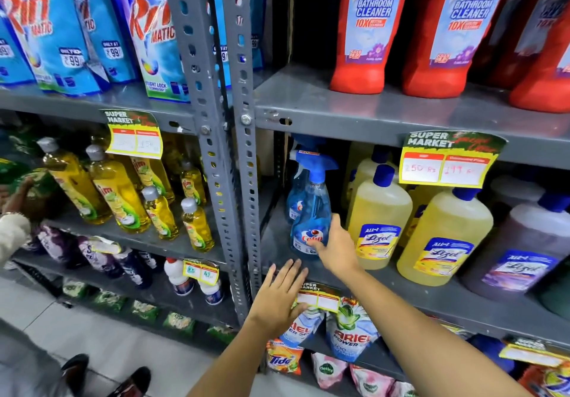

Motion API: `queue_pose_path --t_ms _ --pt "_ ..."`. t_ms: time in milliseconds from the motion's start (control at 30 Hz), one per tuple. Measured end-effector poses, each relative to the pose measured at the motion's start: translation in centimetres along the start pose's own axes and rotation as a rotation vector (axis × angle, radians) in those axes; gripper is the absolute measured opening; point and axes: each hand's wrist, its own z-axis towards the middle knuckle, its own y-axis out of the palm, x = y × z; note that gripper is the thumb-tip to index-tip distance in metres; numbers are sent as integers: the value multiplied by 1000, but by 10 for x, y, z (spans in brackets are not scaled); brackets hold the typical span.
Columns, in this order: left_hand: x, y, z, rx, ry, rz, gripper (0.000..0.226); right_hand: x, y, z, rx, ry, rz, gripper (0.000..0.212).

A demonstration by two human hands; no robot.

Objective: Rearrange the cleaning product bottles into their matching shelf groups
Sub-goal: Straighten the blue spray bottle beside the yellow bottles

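Right hand (334,247), fingers extended, is touching the blue Colin spray bottle (310,220), possibly not gripping it; left hand (279,295) is hovering spread at the shelf (431,301) edge

I'm seeing bright, even overhead light; glare is streaking the grey shelf (354,100) top, deep shelf recesses are going dark, uprights are bowing from wide-angle distortion, and frame corners are softening.

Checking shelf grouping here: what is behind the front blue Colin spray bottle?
Behind the front Colin spray bottle, which the right hand touches, stands a second blue spray bottle, partly covered. Anything deeper is lost in shadow. The left hand rests open at the shelf edge.
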Motion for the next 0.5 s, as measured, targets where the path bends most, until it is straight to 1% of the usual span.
queue_pose_path --t_ms 133,267,400,500 --pt "-2 1 0 2 -5 14 69 -4 9 9 -32 -13 43 59" --pt "-3 3 0 6 -1 20 69 -6 14 14 -70 -34 63 60" --pt "-2 4 0 15 -4 31 70 -5 15 17 -71 -26 73 61" --pt "-2 4 0 15 1 31 70 -8 18 17 -68 -35 64 67"
